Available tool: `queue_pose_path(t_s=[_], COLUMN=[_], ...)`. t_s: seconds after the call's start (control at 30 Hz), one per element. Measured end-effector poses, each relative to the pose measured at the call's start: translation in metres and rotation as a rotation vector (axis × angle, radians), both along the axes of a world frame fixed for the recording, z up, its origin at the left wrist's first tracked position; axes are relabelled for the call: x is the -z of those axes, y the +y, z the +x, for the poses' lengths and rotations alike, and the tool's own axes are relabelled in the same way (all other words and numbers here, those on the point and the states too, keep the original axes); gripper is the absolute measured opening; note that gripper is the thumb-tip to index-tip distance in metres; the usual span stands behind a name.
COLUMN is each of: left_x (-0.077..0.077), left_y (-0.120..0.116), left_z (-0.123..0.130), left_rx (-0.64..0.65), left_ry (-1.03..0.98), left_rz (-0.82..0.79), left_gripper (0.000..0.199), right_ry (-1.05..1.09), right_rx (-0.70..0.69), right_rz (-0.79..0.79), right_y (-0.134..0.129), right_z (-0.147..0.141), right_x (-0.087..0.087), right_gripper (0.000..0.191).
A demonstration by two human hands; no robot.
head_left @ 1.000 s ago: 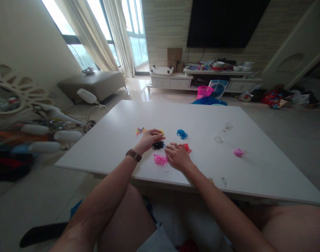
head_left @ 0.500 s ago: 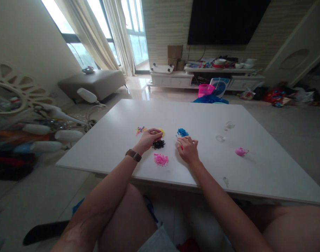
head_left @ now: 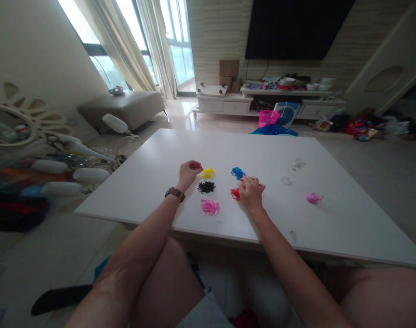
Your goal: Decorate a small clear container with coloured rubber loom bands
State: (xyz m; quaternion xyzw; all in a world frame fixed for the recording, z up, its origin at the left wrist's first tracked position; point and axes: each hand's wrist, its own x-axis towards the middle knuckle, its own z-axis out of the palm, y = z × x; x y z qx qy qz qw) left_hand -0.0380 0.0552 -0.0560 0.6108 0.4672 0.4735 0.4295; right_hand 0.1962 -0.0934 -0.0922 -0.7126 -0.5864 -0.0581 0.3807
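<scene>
Small loom bands lie in separate colour piles on the white table (head_left: pixel 262 150). My left hand (head_left: pixel 190 172), with a brown watch on its wrist, has its fingers pinched together just left of the yellow bands (head_left: pixel 208 173); what they hold, if anything, is too small to see. It covers most of a mixed-colour pile behind it. Below are the black bands (head_left: pixel 206 187) and the pink bands (head_left: pixel 210 207). My right hand (head_left: pixel 253 191) is bent with fingertips together beside the red bands (head_left: pixel 235 194) and the blue bands (head_left: pixel 238 173). Anything in its fingertips is hidden.
On the table's right side are a pink object (head_left: pixel 313 198), a clear ring-shaped piece (head_left: pixel 286 181), another clear piece (head_left: pixel 299 164) and a small clear item (head_left: pixel 293 236). A white lamp (head_left: pixel 88 152) with several arms stands left of the table. A pink basket (head_left: pixel 267 118) is beyond its far edge.
My left hand has drawn left, away from the yellow and black piles, and now covers the mixed pile. My right hand has shifted right, uncovering part of the red bands.
</scene>
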Motion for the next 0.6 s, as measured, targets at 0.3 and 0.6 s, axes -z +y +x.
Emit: queue_pose_path(t_s=[0.3, 0.6], left_x=[-0.006, -0.012], left_y=[0.003, 0.033], left_z=[0.019, -0.053], left_rx=[0.065, -0.277], left_ry=[0.226, 0.300], left_rz=[0.159, 0.170], left_gripper=[0.009, 0.020], right_ry=[0.080, 0.205], right_rx=[0.053, 0.089], right_rz=[-0.025, 0.003], right_y=[-0.005, -0.006], right_z=[-0.001, 0.005], right_x=[-0.005, -0.002], right_gripper=[0.019, 0.023])
